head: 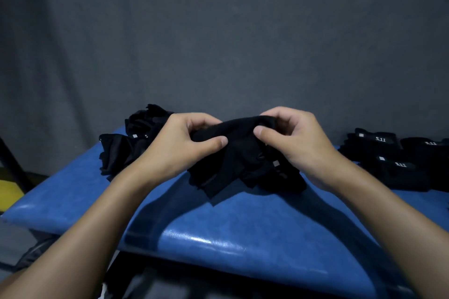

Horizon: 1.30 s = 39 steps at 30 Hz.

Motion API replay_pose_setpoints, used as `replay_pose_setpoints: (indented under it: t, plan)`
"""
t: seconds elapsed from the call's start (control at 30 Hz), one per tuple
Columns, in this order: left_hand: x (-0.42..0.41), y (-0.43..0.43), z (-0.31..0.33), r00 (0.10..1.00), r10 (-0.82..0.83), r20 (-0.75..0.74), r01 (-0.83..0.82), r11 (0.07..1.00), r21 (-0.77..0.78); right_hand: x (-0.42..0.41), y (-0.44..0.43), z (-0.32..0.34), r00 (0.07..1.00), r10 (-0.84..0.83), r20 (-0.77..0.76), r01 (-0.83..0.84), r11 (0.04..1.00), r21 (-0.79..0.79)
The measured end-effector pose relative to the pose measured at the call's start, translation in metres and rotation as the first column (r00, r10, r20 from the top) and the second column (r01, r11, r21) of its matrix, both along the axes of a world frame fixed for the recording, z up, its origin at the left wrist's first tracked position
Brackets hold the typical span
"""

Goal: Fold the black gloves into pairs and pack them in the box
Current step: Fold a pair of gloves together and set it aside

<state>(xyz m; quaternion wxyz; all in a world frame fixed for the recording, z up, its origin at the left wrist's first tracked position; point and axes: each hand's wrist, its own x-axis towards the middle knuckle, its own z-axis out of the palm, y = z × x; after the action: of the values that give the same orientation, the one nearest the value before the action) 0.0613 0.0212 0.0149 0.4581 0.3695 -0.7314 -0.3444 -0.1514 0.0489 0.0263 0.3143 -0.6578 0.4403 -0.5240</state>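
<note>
Forearms: both bare, entering from the lower left and lower right corners of the frame and converging toward the centre, above the bench.
Bench (243, 230): blue glossy padded top filling the lower middle of the frame, its near edge rounded and catching a bright highlight; dark frame parts show beneath it at the bottom.
Left hand (179, 145): centre-left of the frame, fingers curled in and thumb pressed down on the left end of the held gloves, closed in a pinch on the fabric.
Right hand (291, 136): centre-right, fingers curled over the top and thumb pushed against the right end of the same bundle, likewise closed on it.
Held gloves (233, 153): black fabric bundle stretched between the two hands in the middle of the frame, upper edge raised, lower part hanging down and touching the blue top; a small pale tag shows near its right side. How many gloves make up the bundle cannot be told.
Loose pile of gloves (126, 145): black heap at centre-left on the far side of the bench, behind the left hand; a small white tag and a partial white number show on it.
Stacked gloves (388, 160): black, lying flat at the right edge of the frame on the bench, with white "5.11" lettering and small white tags facing up.
Backdrop (218, 31): grey cloth covering the whole upper half of the frame.
Yellow patch (9, 193): at the left edge, beside a dark slanted bar.
</note>
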Motion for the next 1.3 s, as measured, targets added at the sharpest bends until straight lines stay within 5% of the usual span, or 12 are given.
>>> replay_pose_setpoints:
  t: [0.13, 0.27, 0.57, 0.9, 1.1, 1.2, 1.3]
  plan:
    - [0.0, -0.003, 0.003, 0.991, 0.056, -0.118, -0.057, 0.998, 0.0, -0.009, -0.001, 0.0, 0.996, -0.047, 0.072, 0.046, 0.999, 0.022]
    - [-0.007, 0.001, 0.005, 0.978, 0.017, -0.209, -0.025, 0.999, -0.037, -0.012, 0.001, -0.002, 0.999, -0.022, -0.036, 0.022, 1.0, 0.001]
    - [-0.021, 0.007, 0.006, 0.986, -0.086, -0.142, 0.073, 0.992, -0.099, -0.005, 0.003, -0.002, 0.965, -0.004, -0.263, -0.015, 0.997, -0.072]
    - [-0.025, 0.001, 0.002, 0.993, -0.113, -0.037, 0.112, 0.993, -0.033, -0.018, 0.006, -0.001, 0.994, -0.066, 0.088, 0.064, 0.998, 0.025]
    - [-0.035, -0.003, -0.001, 0.982, -0.038, -0.185, 0.029, 0.998, -0.053, -0.026, 0.006, -0.006, 0.999, -0.006, 0.051, 0.007, 1.0, -0.017]
    - [-0.04, -0.003, -0.001, 0.971, -0.014, -0.237, 0.008, 1.0, -0.026, -0.031, 0.005, -0.008, 0.987, -0.107, -0.121, 0.092, 0.988, -0.121]
    - [-0.041, -0.01, -0.007, 0.98, -0.018, -0.2, 0.033, 0.997, 0.073, -0.036, 0.001, -0.013, 0.982, -0.176, -0.064, 0.167, 0.978, -0.124]
